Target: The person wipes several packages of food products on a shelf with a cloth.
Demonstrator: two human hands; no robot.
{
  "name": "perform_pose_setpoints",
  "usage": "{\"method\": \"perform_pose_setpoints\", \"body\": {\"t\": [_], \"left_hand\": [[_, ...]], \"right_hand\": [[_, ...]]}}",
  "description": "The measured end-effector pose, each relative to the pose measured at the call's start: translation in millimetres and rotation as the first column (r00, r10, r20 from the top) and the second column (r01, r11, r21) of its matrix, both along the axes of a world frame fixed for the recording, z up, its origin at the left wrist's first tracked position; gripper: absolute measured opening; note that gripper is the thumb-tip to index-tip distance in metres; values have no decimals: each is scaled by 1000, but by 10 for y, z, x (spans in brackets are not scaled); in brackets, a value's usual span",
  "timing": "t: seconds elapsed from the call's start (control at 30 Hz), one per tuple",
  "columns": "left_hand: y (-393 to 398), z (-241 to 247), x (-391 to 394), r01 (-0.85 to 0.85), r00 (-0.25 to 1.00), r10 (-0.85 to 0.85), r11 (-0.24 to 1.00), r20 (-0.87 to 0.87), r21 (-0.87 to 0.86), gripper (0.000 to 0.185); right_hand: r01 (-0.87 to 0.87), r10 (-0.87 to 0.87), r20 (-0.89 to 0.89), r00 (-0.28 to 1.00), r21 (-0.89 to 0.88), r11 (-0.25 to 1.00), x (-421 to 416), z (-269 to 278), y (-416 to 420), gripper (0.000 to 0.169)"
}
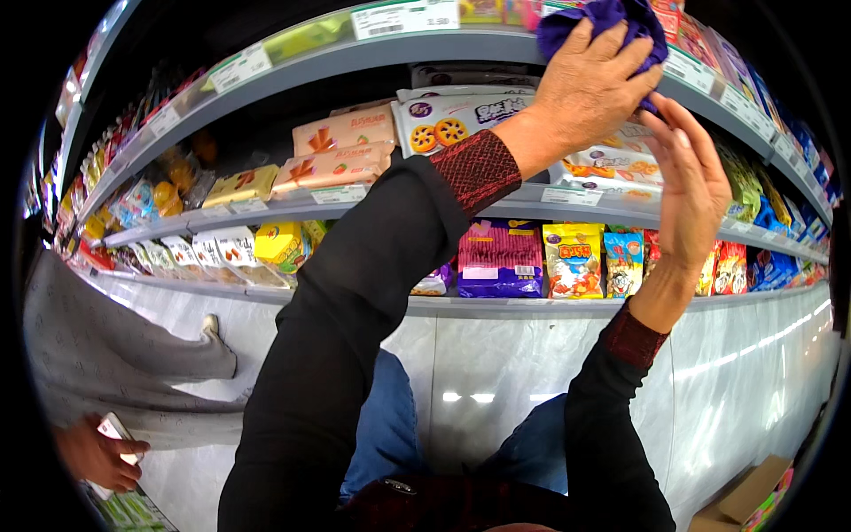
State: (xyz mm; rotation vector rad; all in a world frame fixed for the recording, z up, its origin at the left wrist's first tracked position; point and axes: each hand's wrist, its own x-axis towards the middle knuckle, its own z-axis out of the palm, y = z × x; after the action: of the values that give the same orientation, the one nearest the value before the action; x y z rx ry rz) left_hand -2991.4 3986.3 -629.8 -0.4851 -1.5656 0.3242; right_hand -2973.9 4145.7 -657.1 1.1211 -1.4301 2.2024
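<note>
My left hand [595, 83] presses a bunched purple cloth [555, 33] against the front edge of the upper shelf [492, 46], fingers spread over the cloth. Just right of it and lower, my right hand [691, 173] is raised with its fingers bent towards the cloth; whether its fingertips touch the cloth or the shelf edge I cannot tell. Behind my hands, white packs of biscuits [465, 120] lie on the middle shelf, with pink snack packs [346, 130] to their left. A yellow snack bag [573, 259] stands on the bottom shelf below.
Price tags [405, 18] line the shelf edges. At the lower left another person in loose grey trousers [133, 332] stands close by, a hand [110, 452] holding a phone [118, 432]. An open cardboard box [751, 492] is on the tiled floor [479, 359] at the lower right.
</note>
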Motion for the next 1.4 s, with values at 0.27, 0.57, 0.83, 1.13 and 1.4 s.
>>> {"method": "perform_pose_setpoints", "body": {"t": [0.27, 0.57, 0.83, 1.13, 1.4], "left_hand": [[-1477, 24, 1135, -186, 982, 189, 975, 15, -121, 43], [-3690, -160, 2424, -424, 870, 483, 837, -101, 346, 37], [-4308, 240, 2677, -84, 801, 567, 423, -191, 902, 42], [-1792, -189, 1331, -192, 965, 249, 881, -79, 433, 43], [-1522, -1275, 1646, 126, 875, -433, 637, 218, 761, 32]], "right_hand": [[41, -41, 6, 999, 62, 997, -26, -40, -8, 30], [-61, 68, -18, 998, 231, 971, 98, -115, -445, 31], [8, 44, -166, 985, 303, 953, 105, -134, -509, 29], [-79, 160, -216, 963, 340, 937, 235, -84, -588, 30], [115, 49, -379, 924, 397, 911, 341, -18, -420, 27]]}}
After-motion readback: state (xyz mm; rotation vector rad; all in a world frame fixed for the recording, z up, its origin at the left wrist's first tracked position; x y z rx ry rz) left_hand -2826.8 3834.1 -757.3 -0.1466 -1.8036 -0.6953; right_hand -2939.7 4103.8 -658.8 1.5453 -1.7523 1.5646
